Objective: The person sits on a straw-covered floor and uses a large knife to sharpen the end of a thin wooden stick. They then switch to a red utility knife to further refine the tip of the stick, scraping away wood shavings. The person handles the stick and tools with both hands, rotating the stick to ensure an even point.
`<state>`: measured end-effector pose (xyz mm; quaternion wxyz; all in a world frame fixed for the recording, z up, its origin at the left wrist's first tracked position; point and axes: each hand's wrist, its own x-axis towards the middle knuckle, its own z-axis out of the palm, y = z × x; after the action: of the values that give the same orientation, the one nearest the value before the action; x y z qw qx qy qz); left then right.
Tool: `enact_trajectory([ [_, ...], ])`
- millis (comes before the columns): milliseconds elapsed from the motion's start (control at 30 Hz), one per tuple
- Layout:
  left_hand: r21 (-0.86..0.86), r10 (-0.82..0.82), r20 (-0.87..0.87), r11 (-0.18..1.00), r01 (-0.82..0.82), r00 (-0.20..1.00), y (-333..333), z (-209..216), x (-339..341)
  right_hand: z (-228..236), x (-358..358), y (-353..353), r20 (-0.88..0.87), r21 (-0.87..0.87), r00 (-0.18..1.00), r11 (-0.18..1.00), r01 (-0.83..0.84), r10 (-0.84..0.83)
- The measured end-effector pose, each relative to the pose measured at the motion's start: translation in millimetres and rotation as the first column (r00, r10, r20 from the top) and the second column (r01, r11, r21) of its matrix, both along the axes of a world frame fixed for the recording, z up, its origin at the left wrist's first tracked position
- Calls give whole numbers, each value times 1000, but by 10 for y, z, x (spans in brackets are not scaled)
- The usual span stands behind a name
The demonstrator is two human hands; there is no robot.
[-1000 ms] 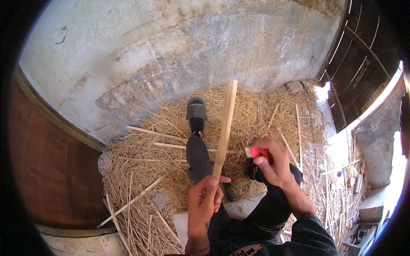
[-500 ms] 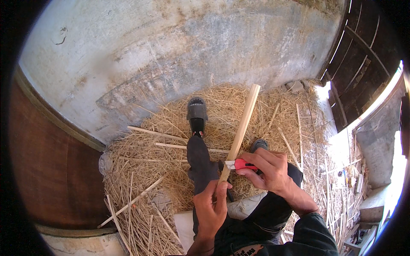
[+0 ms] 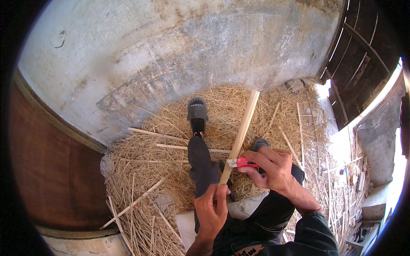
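My left hand (image 3: 212,210) clamped round near end of wooden strip (image 3: 244,124), strip slanting up and rightward over straw (image 3: 222,104). My right hand (image 3: 275,171) gripping red-handled utility knife (image 3: 246,162), and blade right on strip, just beyond left fingers! Hands close, apart. Dark sandal (image 3: 197,110) planted in straw, facing stained wall (image 3: 192,51).

Blown-out daylight glare beside the dark planks (image 3: 363,87), softer light on the wall (image 3: 179,64), fisheye-bent edges, black corners
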<state>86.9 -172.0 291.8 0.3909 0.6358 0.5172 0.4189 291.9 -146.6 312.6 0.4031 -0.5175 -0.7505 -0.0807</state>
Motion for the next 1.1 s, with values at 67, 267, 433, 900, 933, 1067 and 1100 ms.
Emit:
enact_trajectory([
  [67,17,-32,-31,999,33,999,0,-65,-58,-3,7,0,9,9,1000,1000,-3,3],
  [267,-27,-8,-5,1000,7,1000,-42,25,-57,14,43,40,14,26,998,998,-58,58],
  [433,-17,-11,11,1000,11,1000,-72,-77,-129,77,8,55,28,23,997,998,-66,65],
  [900,-89,-71,-73,994,64,995,-150,-104,-297,97,260,271,-128,107,977,977,184,-170],
  [933,-127,-76,-35,989,71,996,-218,-156,-318,219,418,374,-314,88,900,935,344,-301],
  [1067,-201,-44,66,978,57,997,-250,-248,-375,388,676,392,-349,-121,848,917,381,-398],
  [1100,-198,-24,85,979,40,996,-191,-234,-372,381,659,376,-360,-172,851,924,342,-382],
])
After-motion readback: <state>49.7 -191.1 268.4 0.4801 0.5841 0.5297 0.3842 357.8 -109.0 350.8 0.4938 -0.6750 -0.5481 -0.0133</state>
